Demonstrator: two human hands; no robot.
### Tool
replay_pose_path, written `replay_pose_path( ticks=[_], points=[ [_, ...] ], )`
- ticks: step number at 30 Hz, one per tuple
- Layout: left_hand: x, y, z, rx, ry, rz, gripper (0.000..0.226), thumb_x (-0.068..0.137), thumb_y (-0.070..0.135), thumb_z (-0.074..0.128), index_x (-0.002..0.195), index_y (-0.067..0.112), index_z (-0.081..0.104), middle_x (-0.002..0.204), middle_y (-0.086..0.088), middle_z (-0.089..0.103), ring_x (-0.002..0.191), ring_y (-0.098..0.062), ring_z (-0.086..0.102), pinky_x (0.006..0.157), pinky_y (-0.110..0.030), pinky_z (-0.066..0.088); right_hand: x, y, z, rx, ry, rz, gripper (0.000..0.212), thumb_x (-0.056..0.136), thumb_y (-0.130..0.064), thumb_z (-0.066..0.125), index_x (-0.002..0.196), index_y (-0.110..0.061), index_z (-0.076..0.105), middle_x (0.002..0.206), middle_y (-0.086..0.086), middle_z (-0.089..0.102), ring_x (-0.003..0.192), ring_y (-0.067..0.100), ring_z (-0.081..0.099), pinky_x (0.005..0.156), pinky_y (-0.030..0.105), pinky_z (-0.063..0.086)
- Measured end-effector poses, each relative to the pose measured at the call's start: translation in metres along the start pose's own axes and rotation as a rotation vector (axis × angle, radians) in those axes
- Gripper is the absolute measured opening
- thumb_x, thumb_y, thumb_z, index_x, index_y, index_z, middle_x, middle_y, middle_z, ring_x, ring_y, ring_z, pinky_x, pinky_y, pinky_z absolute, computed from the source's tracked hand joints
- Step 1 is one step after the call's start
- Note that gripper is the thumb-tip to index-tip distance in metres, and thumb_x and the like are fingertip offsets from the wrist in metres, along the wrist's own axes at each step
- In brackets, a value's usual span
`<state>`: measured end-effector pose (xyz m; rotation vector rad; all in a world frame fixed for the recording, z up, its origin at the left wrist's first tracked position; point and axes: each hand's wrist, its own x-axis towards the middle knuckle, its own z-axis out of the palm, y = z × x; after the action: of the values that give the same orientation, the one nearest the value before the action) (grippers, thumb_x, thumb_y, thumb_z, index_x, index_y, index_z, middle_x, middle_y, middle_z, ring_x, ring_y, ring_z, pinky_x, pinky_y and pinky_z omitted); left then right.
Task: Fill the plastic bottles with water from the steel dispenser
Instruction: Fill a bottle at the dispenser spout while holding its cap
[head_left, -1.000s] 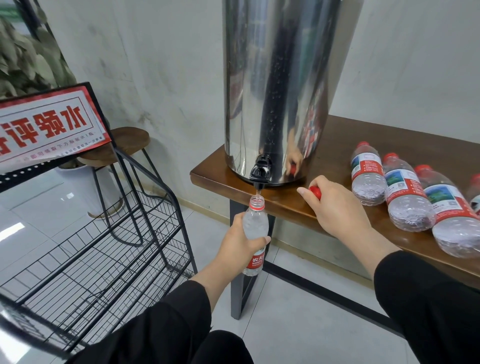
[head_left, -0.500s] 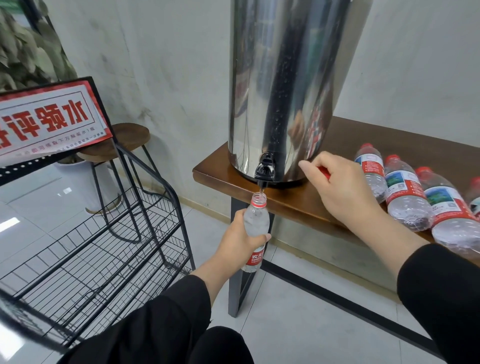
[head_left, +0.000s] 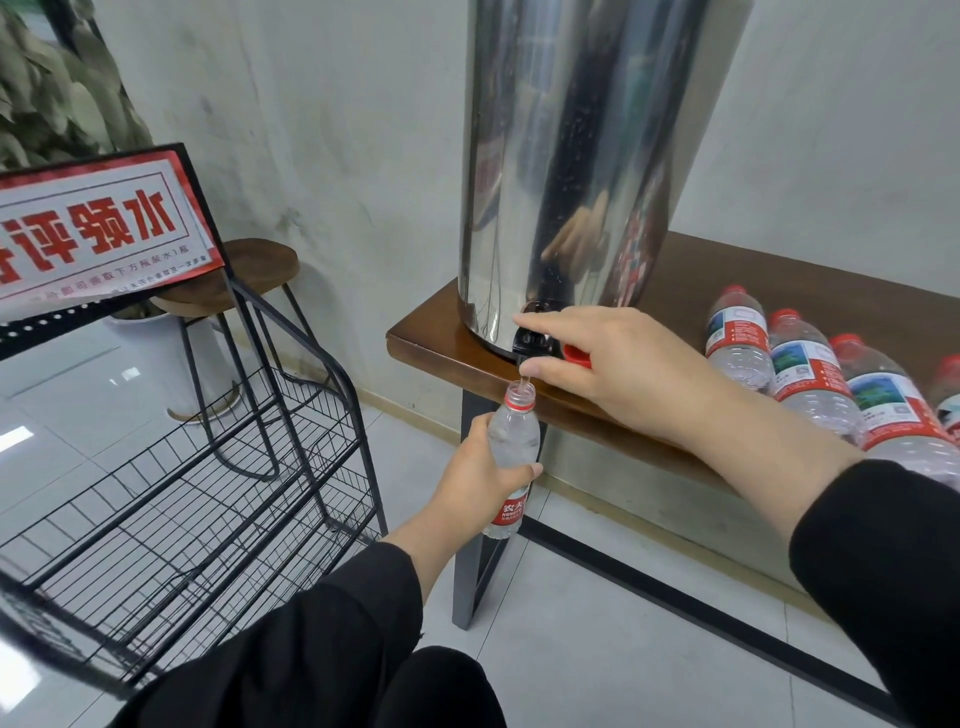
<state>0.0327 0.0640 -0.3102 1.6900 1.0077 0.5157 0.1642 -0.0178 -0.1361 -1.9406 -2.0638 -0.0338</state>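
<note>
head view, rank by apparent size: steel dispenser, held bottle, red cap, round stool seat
1. steel dispenser
2. round stool seat
3. held bottle, gripped by the left hand
4. red cap, held in the right hand

The stool stands farther off, and the hand hides part of the bottle.

Bright, even indoor light fills the scene, with only soft, faint shadows. White glare patches lie on the glossy floor tiles (head_left: 31, 441) at the left, and the steel dispenser (head_left: 571, 171) mirrors streaks of light and dark. Wide-angle distortion bends the wire rack (head_left: 171, 499) and the tabletop (head_left: 810, 280) edge. The dark sleeves at the bottom look slightly soft.
</note>
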Motion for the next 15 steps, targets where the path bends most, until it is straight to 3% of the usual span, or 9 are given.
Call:
replay_pose_path(
  ticks=[5, 9, 15],
  points=[
    [-0.0001, 0.0004, 0.0007, -0.006, -0.002, 0.0, 0.071, 0.088, 0.03, 0.08, 0.145, 0.028, 0.037, 0.125, 0.009, 0.055, 0.118, -0.016, 0.056, 0.097, -0.031, 0.044, 0.0032, -0.0031, -0.0002, -0.048, 0.012, -0.025, 0.053, 0.1, -0.052, 0.05, 0.15, -0.034, 0.046, 0.138, -0.005, 0.06, 0.128, 0.017, 0.054, 0.101, 0.031, 0.044],
    [0.0002, 0.0007, 0.0012, -0.003, -0.008, 0.002, 0.071, 0.088, 0.03, 0.08, 0.145, 0.029, 0.037, 0.129, 0.007, 0.056, 0.122, -0.018, 0.056, 0.098, -0.031, 0.044, 0.0058, -0.0056, 0.0006, -0.113, 0.003, -0.067, 0.052, 0.103, -0.048, 0.045, 0.151, -0.028, 0.045, 0.134, -0.004, 0.06, 0.121, 0.016, 0.057, 0.094, 0.024, 0.045],
    [-0.0004, 0.0017, 0.0017, 0.0, 0.0, -0.006, 0.072, 0.088, 0.029, 0.08, 0.145, 0.028, 0.037, 0.136, 0.003, 0.057, 0.126, -0.02, 0.056, 0.102, -0.035, 0.046, 0.0064, -0.0069, -0.001, -0.183, 0.024, -0.117, 0.05, 0.104, -0.045, 0.041, 0.15, -0.024, 0.046, 0.129, 0.0, 0.063, 0.115, 0.02, 0.061, 0.092, 0.032, 0.052]
  ],
)
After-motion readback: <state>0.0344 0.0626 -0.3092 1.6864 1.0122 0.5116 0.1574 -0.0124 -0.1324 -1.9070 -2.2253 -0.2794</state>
